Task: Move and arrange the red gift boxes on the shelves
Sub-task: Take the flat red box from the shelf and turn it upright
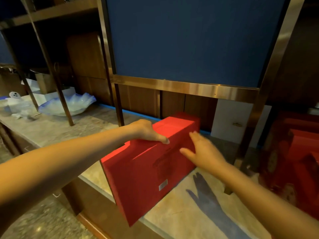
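A long red gift box [146, 171] stands on its narrow side on the marble counter [69, 125], running from the front edge back toward the wall. My left hand [146, 131] grips its top edge, fingers over the far side and thumb on the near face. My right hand [203, 152] is blurred, fingers spread, flat against or just off the box's near face. More red gift boxes [298, 152] are stacked at the right edge, dim and partly cut off.
A copper-framed blue panel [189, 40] hangs above the box on metal legs [119, 107]. A ruffled glass bowl [69, 106] and white items [15, 100] sit at the counter's left. A white cabinet door [231, 118] is behind the box.
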### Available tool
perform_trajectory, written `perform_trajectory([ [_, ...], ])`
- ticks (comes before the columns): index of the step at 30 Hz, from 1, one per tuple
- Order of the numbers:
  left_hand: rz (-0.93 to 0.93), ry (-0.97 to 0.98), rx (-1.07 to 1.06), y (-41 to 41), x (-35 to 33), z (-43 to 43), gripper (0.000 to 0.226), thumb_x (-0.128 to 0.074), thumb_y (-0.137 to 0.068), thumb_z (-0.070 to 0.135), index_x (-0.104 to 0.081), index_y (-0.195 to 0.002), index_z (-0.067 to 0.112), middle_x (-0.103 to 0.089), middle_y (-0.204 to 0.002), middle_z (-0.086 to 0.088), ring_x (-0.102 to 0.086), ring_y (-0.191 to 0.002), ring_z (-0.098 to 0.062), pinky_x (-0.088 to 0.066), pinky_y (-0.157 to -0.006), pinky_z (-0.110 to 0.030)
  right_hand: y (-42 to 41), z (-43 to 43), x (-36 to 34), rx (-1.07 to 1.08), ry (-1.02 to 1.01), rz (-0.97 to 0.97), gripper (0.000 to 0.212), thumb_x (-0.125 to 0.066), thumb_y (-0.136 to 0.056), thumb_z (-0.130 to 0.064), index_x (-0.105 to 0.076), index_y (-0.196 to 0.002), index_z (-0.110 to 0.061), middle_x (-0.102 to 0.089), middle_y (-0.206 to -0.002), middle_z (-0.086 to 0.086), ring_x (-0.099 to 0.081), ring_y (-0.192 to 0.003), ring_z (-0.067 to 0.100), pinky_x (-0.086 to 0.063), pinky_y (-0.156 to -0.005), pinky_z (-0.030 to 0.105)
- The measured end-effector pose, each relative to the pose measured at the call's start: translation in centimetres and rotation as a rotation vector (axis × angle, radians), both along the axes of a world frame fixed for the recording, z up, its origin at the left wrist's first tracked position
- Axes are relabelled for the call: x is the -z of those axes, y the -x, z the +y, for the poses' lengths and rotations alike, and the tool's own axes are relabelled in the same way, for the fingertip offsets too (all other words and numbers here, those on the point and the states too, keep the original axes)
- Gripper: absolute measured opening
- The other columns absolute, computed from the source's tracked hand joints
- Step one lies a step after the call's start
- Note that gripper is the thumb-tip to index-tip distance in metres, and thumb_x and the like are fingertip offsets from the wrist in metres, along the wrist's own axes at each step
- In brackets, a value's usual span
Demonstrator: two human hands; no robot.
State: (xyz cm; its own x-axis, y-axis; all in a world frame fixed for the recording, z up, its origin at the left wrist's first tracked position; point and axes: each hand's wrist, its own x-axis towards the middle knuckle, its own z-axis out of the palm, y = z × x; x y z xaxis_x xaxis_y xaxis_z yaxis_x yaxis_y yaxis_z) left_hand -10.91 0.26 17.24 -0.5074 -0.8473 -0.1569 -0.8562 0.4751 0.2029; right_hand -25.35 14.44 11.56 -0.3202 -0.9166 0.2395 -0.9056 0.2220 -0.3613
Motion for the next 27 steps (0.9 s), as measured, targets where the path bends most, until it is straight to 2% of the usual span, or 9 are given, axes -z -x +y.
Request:
perform_trajectory([
  [5,-0.08,-0.001,-0.115,0.3,-0.1,1.3,0.092,-0.057,-0.061,0.078,-0.06,-0.124,0.011,-0.066,-0.121,-0.01,-0.065,-0.108,-0.03,-0.044,-0.076,-0.031,-9.4,3.4,3.5,-0.207,-0.018,-0.372,0.098,-0.051,-0.079,-0.061,-0.006,-0.149,-0.008,-0.009,-0.159,0.011,-0.009,-0.146,0.017,-0.01,-0.115,0.024],
  [9,-0.075,-0.326,-0.288,1.0,-0.5,2.6,0.087,-0.059,-0.071,0.068,-0.045,-0.135,0.01,-0.059,-0.131,-0.014,-0.06,-0.117,-0.031,-0.04,-0.072,-0.036,-13.3,4.4,3.1,-0.189,0.059,-0.549,0.112,-0.047,-0.062,-0.078,-0.003,-0.148,-0.02,-0.019,-0.157,-0.001,-0.023,-0.142,0.017,-0.026,-0.115,0.042],
  [13,-0.088,-0.424,-0.31,1.3,-0.5,3.4,0.09,-0.05,-0.076,0.07,-0.036,-0.14,0.008,-0.051,-0.14,-0.015,-0.052,-0.126,-0.033,-0.036,-0.083,-0.038,-13.0,4.2,2.8,-0.144,0.16,-0.623,0.099,-0.056,-0.07,-0.066,-0.014,-0.147,-0.021,-0.035,-0.149,-0.001,-0.037,-0.135,0.018,-0.036,-0.109,0.043],
  [17,-0.07,-0.257,-0.092,-0.3,-0.9,3.3,0.084,-0.042,-0.084,0.067,-0.037,-0.144,0.009,-0.045,-0.146,-0.012,-0.054,-0.125,-0.034,-0.05,-0.092,-0.042,-10.3,4.9,3.2,-0.222,0.193,-0.691,0.085,-0.062,-0.077,-0.051,-0.023,-0.146,-0.022,-0.047,-0.142,0.0,-0.048,-0.127,0.016,-0.041,-0.105,0.039],
  [19,-0.097,-0.217,0.057,-2.8,-1.1,3.0,0.086,-0.043,-0.082,0.068,-0.025,-0.151,0.02,-0.033,-0.154,-0.007,-0.043,-0.136,-0.028,-0.04,-0.107,-0.039,-8.6,5.4,3.4,-0.268,0.224,-0.712,0.066,-0.063,-0.081,-0.042,-0.036,-0.14,-0.028,-0.057,-0.131,-0.004,-0.055,-0.118,0.009,-0.045,-0.1,0.032],
  [21,-0.215,-0.178,0.228,-5.6,-1.1,2.6,0.092,-0.048,-0.077,0.071,-0.008,-0.152,0.036,-0.012,-0.162,0.0,-0.02,-0.147,-0.024,-0.023,-0.115,-0.038,-6.6,5.9,3.4,-0.294,0.245,-0.723,0.046,-0.061,-0.084,-0.034,-0.043,-0.125,-0.045,-0.062,-0.115,-0.025,-0.058,-0.104,-0.01,-0.044,-0.089,0.011],
  [23,-0.288,-0.113,0.384,-8.0,-0.6,2.1,0.096,-0.058,-0.076,0.066,-0.001,-0.15,0.044,0.008,-0.163,0.003,0.001,-0.15,-0.021,-0.01,-0.118,-0.038,-4.7,6.4,3.1,-0.309,0.239,-0.731,0.043,-0.059,-0.087,-0.027,-0.039,-0.114,-0.054,-0.057,-0.099,-0.048,-0.049,-0.095,-0.031,-0.036,-0.077,-0.006],
  [25,-0.302,0.088,0.515,-8.9,0.2,1.7,0.101,-0.065,-0.074,0.059,-0.002,-0.151,0.042,0.017,-0.162,0.001,0.013,-0.149,-0.022,-0.005,-0.119,-0.04,-2.9,6.7,2.5,-0.32,0.193,-0.746,0.043,-0.057,-0.087,-0.028,-0.036,-0.113,-0.055,-0.047,-0.105,-0.051,-0.042,-0.09,-0.039,-0.031,-0.072,-0.011],
  [27,-0.256,0.256,0.636,-8.2,0.8,1.6,0.1,-0.066,-0.074,0.058,-0.005,-0.151,0.038,0.012,-0.163,0.001,0.014,-0.149,-0.022,-0.003,-0.12,-0.042,-1.4,6.7,1.5,-0.333,0.097,-0.716,0.04,-0.055,-0.085,-0.037,-0.036,-0.113,-0.057,-0.044,-0.106,-0.046,-0.042,-0.089,-0.039,-0.032,-0.07,-0.012],
])
